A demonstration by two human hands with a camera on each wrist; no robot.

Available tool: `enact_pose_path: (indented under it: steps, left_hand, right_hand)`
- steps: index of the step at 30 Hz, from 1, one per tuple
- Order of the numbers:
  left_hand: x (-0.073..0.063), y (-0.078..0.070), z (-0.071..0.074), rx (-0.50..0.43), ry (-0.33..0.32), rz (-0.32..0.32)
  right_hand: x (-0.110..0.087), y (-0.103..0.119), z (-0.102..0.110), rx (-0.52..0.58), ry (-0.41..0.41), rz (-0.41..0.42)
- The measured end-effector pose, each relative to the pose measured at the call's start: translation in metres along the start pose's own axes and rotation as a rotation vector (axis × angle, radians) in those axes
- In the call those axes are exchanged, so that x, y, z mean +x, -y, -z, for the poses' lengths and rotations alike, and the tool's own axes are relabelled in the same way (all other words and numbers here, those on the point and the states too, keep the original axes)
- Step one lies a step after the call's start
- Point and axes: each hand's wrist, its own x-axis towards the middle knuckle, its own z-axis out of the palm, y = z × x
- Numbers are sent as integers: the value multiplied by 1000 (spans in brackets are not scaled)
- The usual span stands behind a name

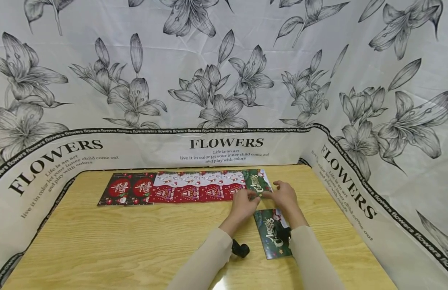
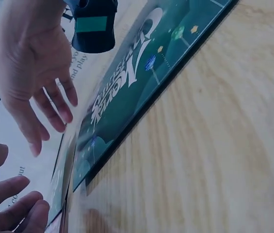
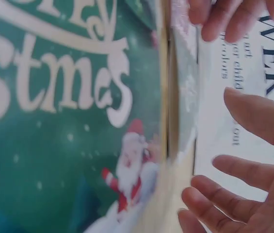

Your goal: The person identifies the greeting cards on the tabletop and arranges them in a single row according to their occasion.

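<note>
Both hands hover near the right end of a row of Christmas cards, fingers loosely bent and nothing held. My left hand (image 1: pixel 244 206) is by the lower edge of the last red-and-white card (image 1: pixel 234 186). The right hand (image 1: pixel 284 198) is at the lower right of a green Merry Christmas card (image 1: pixel 258 181), which ends the row. Nearer me lies a second green card (image 1: pixel 270 237), partly covered by the right forearm; a Santa (image 3: pixel 128 167) is printed on it. In the left wrist view, the spread right hand (image 2: pixel 35 63) faces the left fingers (image 2: pixel 13 208).
Two dark cards with red circles (image 1: pixel 116 188) begin the row at the left, followed by several overlapping red-and-white cards (image 1: pixel 185 191). They lie on a wooden table (image 1: pixel 137 245). Flower-printed cloth (image 1: pixel 224 149) walls the back and sides. A black wrist device (image 1: pixel 240 249) sits beside the left sleeve.
</note>
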Motion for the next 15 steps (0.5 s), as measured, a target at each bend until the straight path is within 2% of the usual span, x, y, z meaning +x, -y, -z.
enact_pose_path:
  steps: [10, 15]
  left_hand:
    - [-21, -4, 0, 22, 13, 4]
    - [-34, -8, 2, 14, 7, 30]
  right_hand:
    - [-28, -3, 18, -14, 55, 34]
    - [-39, -7, 21, -8, 98, 1]
